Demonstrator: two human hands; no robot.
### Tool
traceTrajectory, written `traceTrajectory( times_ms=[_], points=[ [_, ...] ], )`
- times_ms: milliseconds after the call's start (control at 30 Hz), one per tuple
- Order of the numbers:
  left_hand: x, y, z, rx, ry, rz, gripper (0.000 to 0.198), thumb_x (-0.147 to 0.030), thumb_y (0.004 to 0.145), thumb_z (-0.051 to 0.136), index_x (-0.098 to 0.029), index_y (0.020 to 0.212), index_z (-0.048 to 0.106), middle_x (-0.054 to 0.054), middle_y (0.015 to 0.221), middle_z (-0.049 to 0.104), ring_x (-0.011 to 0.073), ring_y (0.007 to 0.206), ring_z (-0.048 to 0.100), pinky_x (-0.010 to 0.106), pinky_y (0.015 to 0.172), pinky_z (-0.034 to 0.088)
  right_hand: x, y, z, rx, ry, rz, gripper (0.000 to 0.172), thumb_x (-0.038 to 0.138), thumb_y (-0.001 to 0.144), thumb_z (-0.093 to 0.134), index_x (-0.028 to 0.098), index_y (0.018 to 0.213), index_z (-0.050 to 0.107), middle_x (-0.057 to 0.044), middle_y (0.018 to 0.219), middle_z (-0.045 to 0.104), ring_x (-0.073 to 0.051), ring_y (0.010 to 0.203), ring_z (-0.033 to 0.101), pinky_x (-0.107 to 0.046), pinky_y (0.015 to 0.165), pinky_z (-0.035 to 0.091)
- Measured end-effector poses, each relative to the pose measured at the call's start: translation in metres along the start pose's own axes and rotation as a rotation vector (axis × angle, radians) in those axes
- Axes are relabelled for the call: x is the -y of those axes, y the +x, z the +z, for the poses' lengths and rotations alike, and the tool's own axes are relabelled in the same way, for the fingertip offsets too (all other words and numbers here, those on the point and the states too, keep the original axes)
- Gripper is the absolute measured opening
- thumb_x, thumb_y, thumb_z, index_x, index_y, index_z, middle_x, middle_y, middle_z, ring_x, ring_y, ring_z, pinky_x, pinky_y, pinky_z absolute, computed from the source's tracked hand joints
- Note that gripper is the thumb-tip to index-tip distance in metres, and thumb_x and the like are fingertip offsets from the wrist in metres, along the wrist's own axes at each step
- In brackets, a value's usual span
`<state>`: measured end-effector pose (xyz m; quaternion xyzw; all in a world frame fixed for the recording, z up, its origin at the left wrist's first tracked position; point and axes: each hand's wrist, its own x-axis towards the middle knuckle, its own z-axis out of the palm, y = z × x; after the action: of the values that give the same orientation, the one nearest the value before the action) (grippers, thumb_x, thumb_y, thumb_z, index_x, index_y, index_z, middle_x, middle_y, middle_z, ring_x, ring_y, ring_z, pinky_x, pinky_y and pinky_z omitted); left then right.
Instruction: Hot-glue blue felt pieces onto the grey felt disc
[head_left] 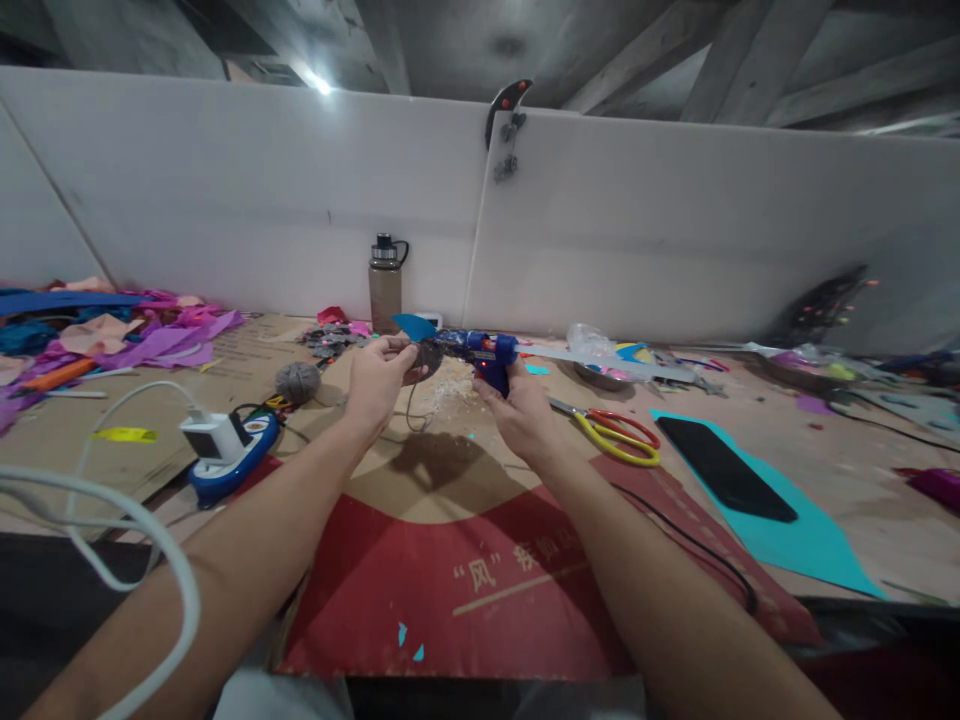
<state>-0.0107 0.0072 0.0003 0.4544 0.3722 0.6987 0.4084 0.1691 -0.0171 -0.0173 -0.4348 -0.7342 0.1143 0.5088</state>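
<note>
My right hand [519, 408] is wrapped around the handle of a blue hot glue gun [491, 348]. A long pale glue stick [600, 362] juts out of its back to the right. The gun's nozzle points left, at the pieces in my left hand [379, 380]. Those fingers pinch a dark grey rounded piece [429, 358] and a pointed blue felt piece [412, 326] that rises above it. Whether the nozzle touches them I cannot tell. A thin strand [410, 412] hangs below. Both hands are above the cardboard [480, 600].
Red-and-yellow scissors [622, 438] lie right of my right hand. Beyond them, a black phone [724, 470] rests on teal felt [817, 555]. On the left are a grey yarn ball [298, 381], a blue power strip [236, 462], a white cable [180, 560] and fabric scraps [161, 345]. A bottle [385, 292] stands behind.
</note>
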Motion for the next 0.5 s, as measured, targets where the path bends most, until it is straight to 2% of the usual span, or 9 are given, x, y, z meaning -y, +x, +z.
traceTrajectory(
  times_ms=[500],
  points=[
    [0.0007,0.002,-0.0016,-0.01,-0.036,0.013,0.023,-0.025,0.06,0.071,-0.011,0.074,0.058,0.001,0.066,0.06,0.0106,0.06,0.06,0.028,0.06,0.056,0.0053,0.001,-0.0043,-0.006,-0.005,0.028,0.036,0.035,0.081,0.05,0.017,0.112,0.054,-0.01,0.098,0.064,-0.023,0.085,0.058,-0.037,0.077,0.044]
  ],
)
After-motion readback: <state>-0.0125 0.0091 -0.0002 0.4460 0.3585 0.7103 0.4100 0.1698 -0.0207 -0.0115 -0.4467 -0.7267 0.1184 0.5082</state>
